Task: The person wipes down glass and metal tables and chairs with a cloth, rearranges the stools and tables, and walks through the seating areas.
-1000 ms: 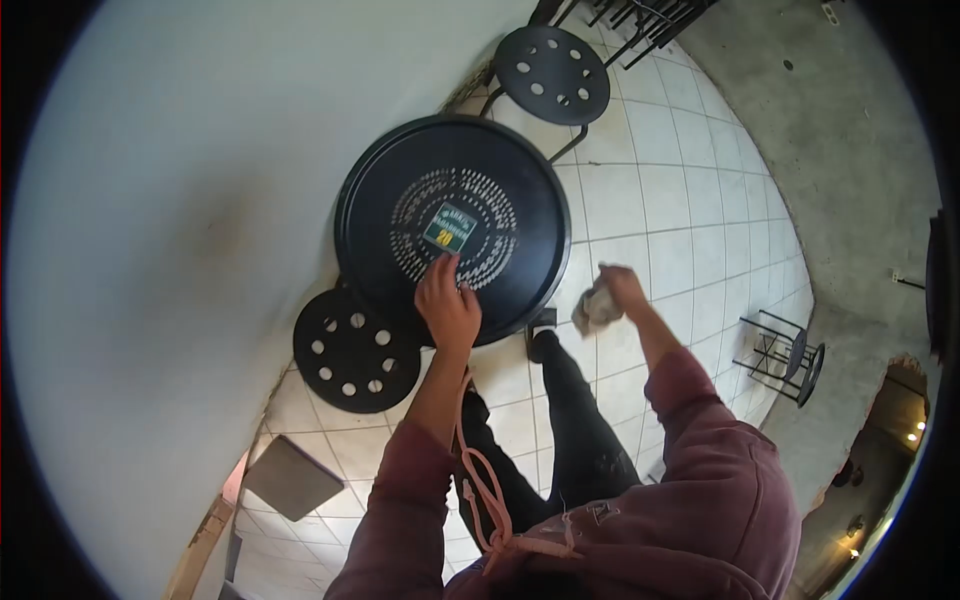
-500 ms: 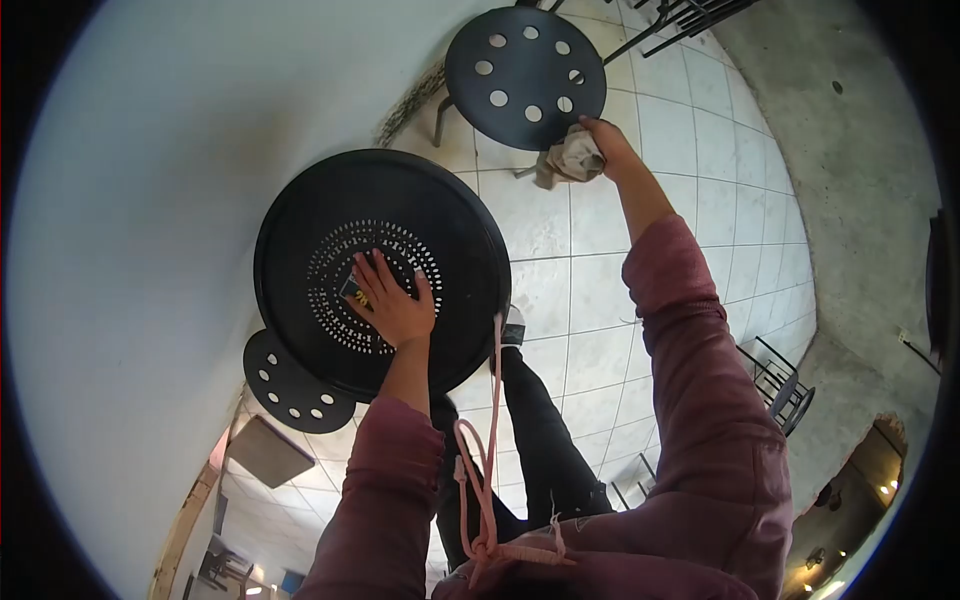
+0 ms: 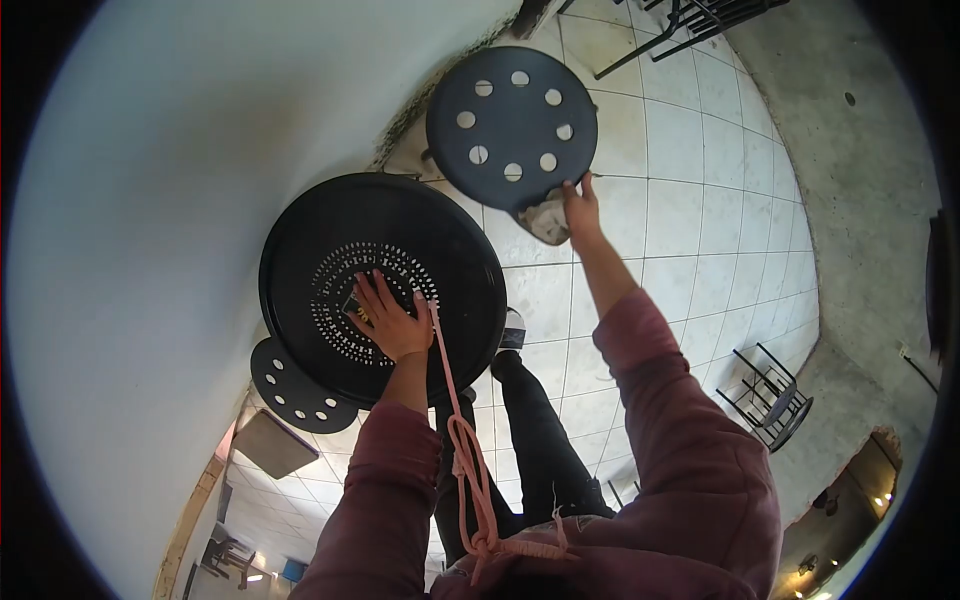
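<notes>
Beige crumpled cloth (image 3: pixel 546 220) in right hand (image 3: pixel 583 210), we apparently clamp the round black stool (image 3: pixel 515 125) (steady grip needed next); left hand (image 3: pixel 398 328) spread.

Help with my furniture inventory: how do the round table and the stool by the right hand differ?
The table is wider than the stool. The table has many tiny perforations; the stool has eight larger holes. The left hand rests on the table, while the right hand holds a cloth at the stool's edge. Both are round and dark.
</notes>
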The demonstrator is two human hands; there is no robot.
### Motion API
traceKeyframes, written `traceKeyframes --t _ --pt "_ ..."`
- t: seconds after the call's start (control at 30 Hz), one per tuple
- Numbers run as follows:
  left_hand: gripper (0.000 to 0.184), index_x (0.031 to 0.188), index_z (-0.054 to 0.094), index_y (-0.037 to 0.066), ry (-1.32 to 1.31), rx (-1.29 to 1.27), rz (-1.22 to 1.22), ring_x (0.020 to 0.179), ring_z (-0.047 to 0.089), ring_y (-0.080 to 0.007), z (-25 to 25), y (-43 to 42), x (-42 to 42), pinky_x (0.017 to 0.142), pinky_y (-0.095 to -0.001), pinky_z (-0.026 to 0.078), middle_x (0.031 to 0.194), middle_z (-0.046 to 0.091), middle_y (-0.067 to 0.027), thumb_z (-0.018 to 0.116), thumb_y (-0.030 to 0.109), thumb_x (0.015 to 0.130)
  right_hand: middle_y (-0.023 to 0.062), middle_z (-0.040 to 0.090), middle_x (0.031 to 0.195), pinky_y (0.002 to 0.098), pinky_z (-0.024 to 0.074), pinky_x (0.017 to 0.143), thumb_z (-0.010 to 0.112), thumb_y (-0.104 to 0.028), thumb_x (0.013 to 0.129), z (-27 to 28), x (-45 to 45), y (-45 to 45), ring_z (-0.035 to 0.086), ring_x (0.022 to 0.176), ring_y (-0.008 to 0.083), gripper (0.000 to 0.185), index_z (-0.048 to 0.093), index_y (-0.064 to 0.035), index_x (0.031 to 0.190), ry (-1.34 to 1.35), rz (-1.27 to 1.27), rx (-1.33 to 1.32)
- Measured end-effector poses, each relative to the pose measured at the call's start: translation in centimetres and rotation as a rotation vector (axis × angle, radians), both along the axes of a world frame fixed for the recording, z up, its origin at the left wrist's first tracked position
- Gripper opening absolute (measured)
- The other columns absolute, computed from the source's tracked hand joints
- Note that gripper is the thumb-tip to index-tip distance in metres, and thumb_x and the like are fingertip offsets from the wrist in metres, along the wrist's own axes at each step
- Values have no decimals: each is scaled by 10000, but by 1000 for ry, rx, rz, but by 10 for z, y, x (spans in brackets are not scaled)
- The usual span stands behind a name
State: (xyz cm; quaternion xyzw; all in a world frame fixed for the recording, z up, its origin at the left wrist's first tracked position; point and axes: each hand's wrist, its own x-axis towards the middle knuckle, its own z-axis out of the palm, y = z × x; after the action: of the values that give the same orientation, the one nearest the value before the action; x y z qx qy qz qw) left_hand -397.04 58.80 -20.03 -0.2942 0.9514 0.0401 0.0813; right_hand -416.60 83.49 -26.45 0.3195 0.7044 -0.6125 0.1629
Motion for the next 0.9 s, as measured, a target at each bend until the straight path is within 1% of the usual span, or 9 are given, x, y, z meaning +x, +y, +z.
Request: traceKeyframes --t 0.33,0.4,0.43,0.5,0.6,0.63,0.7,0.8,0.9 --pt "700 1393 187 114 -6 7 -7 1344 143 -298 3 0 -2 1044 -559 88 1462 137 -125 431 425 816 112 468 1254 266 344 912 479 -183 902 25 66 -30 466 1087 191 565 222 -96 1397 -79 -65 -70" --pt "698 1393 185 115 4 6 -11 1344 141 -298 4 1 -2 1044 -559 88 1461 137 -124 430 425 819 94 541 1093 254 373 840 462 -147 897 22 71 -32 489 950 147 506 289 -103 1371 -5 -107 -26" --pt "695 1394 183 115 13 5 -12 1344 140 -298 4 2 -3 1044 -560 89 1461 137 -123 428 426 822 94 541 1093 254 373 840 462 -147 897 23 70 -30 489 950 147 506 289 -103 1371 0 -111 -22" --pt "695 1394 182 115 6 5 -11 1344 140 -298 4 3 -2 1044 -560 89 1461 136 -122 430 424 823 117 471 1243 262 352 901 478 -182 904 27 69 -25 468 1077 182 577 201 -91 1401 -93 -47 -93" --pt "698 1391 190 110 6 -4 -3 1342 146 -302 3 4 -1 1045 -564 86 1462 132 -125 442 421 819 116 500 1190 262 374 869 486 -218 900 28 72 -23 487 1022 183 604 181 -85 1404 -159 -32 -47" --pt "702 1388 198 101 16 -8 -9 1341 151 -303 4 5 0 1045 -565 83 1461 133 -130 447 421 815 78 573 969 253 424 714 517 -203 881 25 75 -22 518 794 123 621 195 -113 1404 -39 -31 -18" --pt "703 1392 188 107 37 -12 -9 1345 141 -299 6 6 2 1051 -559 76 1466 114 -126 452 413 817 95 584 979 265 433 715 535 -240 870 36 90 -12 533 800 135 666 165 -117 1410 -75 -76 -15" --pt "672 1390 207 121 41 -41 0 1340 166 -278 11 11 2 1050 -554 103 1462 137 -113 451 406 832 157 632 900 285 454 744 556 -305 837 30 144 29 597 829 201 482 469 -75 1252 -70 92 204" --pt "654 1391 212 138 94 -116 -23 1335 191 -264 9 15 11 1035 -553 147 1458 166 -101 419 451 856 186 626 963 337 462 785 544 -314 812 65 232 74 603 914 286 394 570 -84 1131 -137 213 381"
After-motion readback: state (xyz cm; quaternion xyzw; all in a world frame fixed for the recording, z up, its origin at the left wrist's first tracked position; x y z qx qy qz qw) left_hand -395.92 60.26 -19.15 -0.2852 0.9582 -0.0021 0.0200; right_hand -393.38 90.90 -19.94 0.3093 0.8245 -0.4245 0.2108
